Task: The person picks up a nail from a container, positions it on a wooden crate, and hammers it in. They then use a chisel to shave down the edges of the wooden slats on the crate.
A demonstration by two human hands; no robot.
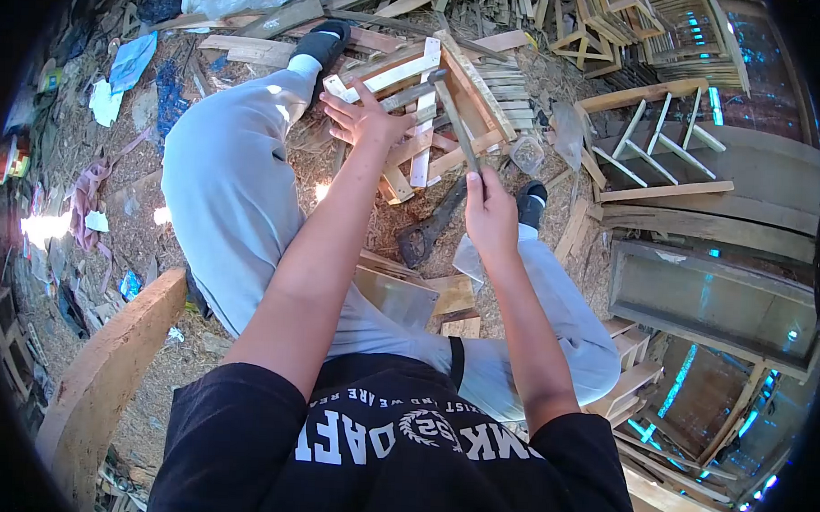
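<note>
My right hand [491, 209] is wrapped around the lower handle of a hammer [457, 122], whose head lies over the slats of a wooden frame [475, 87]. The frame is made of nailed boards and pale strips and rests on the ground between my feet. My left hand [368, 121] has its fingers spread over the frame's left side, seemingly touching the wood. Whether a nail is under the hammer head cannot be made out. Below the frame, a handsaw [417, 243] with a dark handle lies on the sawdust.
A clear plastic tub [526, 154] with small contents stands right of the frame. Slatted wooden pieces [658, 138] and a large tray-like box [711, 298] are at the right. A thick beam [108, 381] rises at lower left. Scrap boards [246, 50] litter the ground.
</note>
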